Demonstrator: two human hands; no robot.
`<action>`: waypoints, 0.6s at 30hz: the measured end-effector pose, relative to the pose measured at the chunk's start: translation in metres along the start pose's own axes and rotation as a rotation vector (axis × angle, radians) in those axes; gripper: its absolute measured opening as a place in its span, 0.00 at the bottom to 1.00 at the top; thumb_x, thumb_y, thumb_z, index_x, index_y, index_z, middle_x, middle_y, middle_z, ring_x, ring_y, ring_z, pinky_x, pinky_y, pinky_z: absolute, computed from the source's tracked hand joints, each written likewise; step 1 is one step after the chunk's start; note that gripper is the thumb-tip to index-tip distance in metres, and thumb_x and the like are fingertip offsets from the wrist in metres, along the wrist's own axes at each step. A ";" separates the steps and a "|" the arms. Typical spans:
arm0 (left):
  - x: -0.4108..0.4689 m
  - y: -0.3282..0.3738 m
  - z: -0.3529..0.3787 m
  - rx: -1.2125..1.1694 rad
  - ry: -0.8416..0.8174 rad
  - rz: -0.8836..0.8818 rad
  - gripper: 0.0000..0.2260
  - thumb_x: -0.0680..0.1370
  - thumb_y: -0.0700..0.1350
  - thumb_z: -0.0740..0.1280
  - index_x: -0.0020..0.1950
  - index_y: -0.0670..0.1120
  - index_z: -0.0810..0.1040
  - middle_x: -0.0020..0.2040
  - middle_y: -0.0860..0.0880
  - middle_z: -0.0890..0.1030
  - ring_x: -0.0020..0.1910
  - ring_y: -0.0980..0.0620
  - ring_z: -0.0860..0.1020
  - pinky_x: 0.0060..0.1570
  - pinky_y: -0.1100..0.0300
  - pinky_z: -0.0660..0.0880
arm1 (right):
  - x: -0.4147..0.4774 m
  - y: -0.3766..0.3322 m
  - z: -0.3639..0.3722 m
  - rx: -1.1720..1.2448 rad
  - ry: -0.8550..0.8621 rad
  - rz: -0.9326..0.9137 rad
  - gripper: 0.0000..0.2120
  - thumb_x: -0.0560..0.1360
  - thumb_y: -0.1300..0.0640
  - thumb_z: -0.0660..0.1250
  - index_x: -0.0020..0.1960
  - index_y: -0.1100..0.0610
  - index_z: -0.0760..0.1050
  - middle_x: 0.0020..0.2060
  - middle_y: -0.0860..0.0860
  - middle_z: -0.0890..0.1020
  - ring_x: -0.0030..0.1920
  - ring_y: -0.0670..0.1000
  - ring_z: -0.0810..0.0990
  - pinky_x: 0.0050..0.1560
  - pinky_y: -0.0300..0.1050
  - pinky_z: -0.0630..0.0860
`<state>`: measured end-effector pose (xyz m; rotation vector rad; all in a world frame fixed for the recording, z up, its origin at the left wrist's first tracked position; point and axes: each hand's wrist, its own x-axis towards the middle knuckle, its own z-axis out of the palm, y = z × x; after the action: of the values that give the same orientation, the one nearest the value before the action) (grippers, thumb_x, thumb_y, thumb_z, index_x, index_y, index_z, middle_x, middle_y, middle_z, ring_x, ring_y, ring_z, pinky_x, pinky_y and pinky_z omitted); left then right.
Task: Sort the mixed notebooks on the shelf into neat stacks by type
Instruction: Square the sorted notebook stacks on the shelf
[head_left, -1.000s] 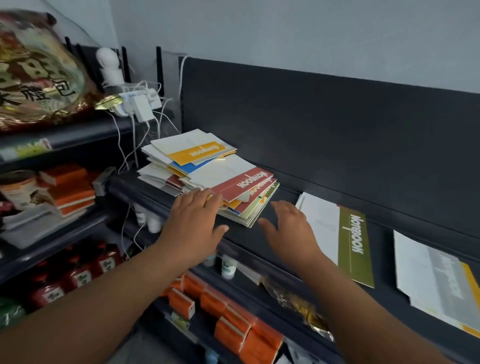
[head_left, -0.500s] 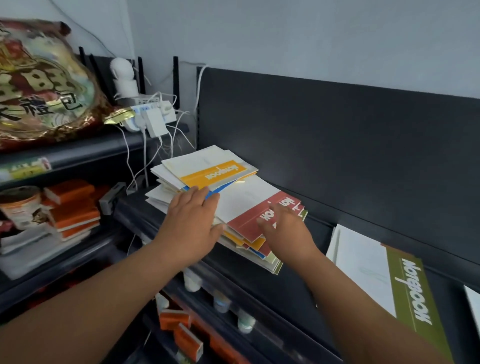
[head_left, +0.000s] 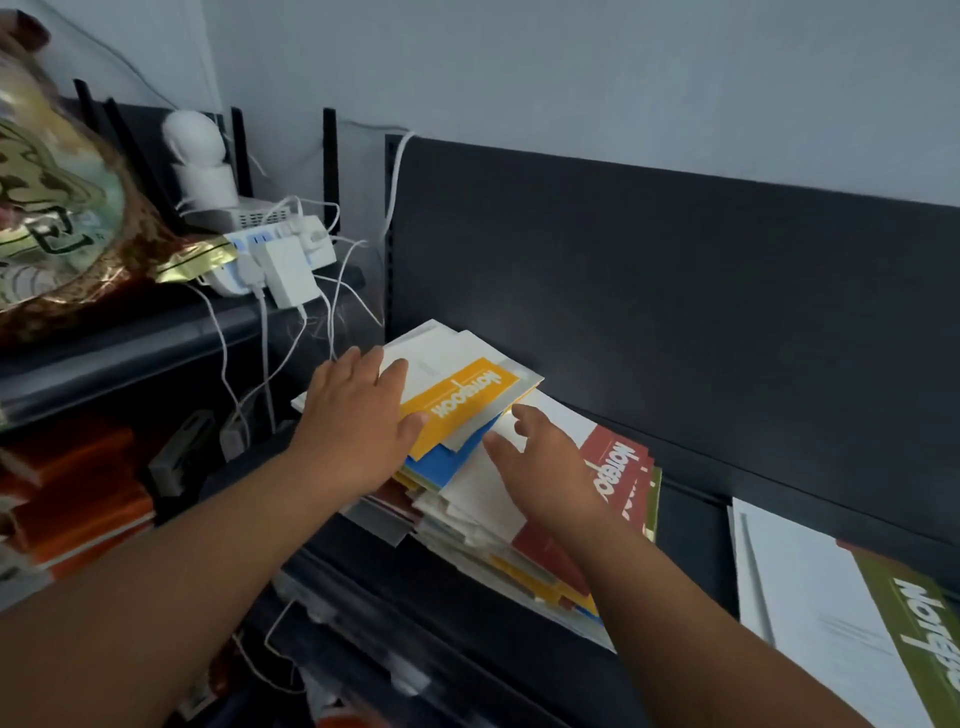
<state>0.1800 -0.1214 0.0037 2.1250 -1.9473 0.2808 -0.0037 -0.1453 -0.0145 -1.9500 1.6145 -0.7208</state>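
The green-band notebook (head_left: 831, 623) lies on the shelf (head_left: 691, 525), apart from and right of the mixed pile (head_left: 467, 525). Right hand (head_left: 550, 467): grip apart, fingers spread over a white cover beside the red-band notebook (head_left: 618, 467). Left hand (head_left: 358, 421): grip apart, fingers flat on the yellow-band notebook (head_left: 462, 402), which is topmost on the pile. 1 power strip (head_left: 280, 249) sits beyond, upper left.

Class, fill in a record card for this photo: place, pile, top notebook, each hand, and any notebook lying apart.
Place: dark shelf
Pile: mixed pile, untidy, covers skewed
Top: yellow-band notebook
Left: left hand, fingers straight, resting on the yellow-band notebook
Right: right hand, fingers spread over the red-band notebook's white cover; contact unclear
Apart: green-band notebook, right of the pile, not touching it
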 end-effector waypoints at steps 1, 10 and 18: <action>0.008 -0.008 0.002 0.007 -0.016 0.008 0.30 0.81 0.60 0.54 0.78 0.47 0.54 0.78 0.43 0.54 0.77 0.42 0.51 0.74 0.48 0.48 | 0.006 -0.005 0.006 -0.015 0.004 0.020 0.28 0.80 0.45 0.60 0.77 0.53 0.61 0.69 0.53 0.73 0.69 0.56 0.71 0.65 0.52 0.70; 0.065 -0.055 0.020 -0.032 -0.244 0.042 0.30 0.78 0.66 0.50 0.74 0.49 0.58 0.66 0.43 0.72 0.63 0.42 0.72 0.58 0.48 0.68 | 0.044 -0.043 0.039 -0.146 0.040 0.278 0.30 0.80 0.39 0.54 0.77 0.53 0.55 0.68 0.56 0.73 0.73 0.61 0.62 0.72 0.59 0.60; 0.065 -0.055 0.026 -0.063 -0.169 0.160 0.27 0.80 0.62 0.49 0.72 0.47 0.62 0.64 0.42 0.73 0.62 0.43 0.71 0.60 0.50 0.68 | 0.049 -0.049 0.046 0.153 0.217 0.313 0.29 0.79 0.49 0.65 0.76 0.52 0.59 0.64 0.52 0.76 0.66 0.57 0.73 0.64 0.55 0.72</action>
<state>0.2400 -0.1869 -0.0038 2.0158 -2.1943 0.0689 0.0704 -0.1835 -0.0115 -1.5078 1.8773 -0.9194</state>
